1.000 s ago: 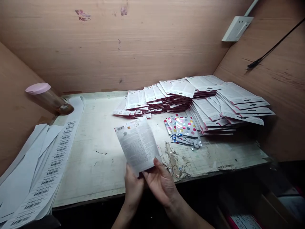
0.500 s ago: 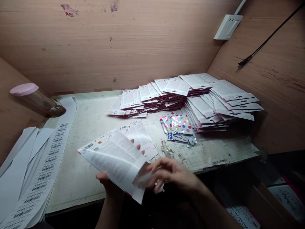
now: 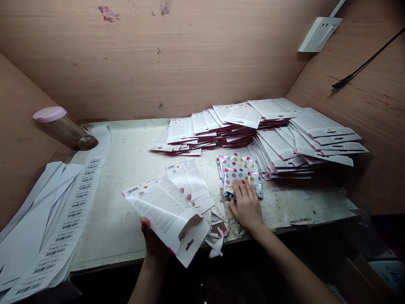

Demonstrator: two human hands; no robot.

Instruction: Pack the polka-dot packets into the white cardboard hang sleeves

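Observation:
My left hand holds a white printed card sleeve from beneath, thumb at its near edge and fingertips at the far edge. The sleeve's near end gapes open, beside a flap with a hang hole. My right hand reaches across the bench to a small pile of shiny packets. Its fingers press on a polka-dot packet, with the thumb at the packet's lower edge; the thumb's underside is hidden. Another printed card sleeve lies flat beyond the held one. Torn paper scraps lie at the bench edge.
Stacks of white card sleeves fill the back right. Barcode label strips and a tilted, pink-lidded clear container stand at left. Wooden walls surround the bench; a socket and a black cable are at right.
My right hand has left the sleeve's near end and moved right onto the packets. One polka-dot packet has shifted left. Paper scraps now show at the bench edge. My left hand still holds the sleeve.

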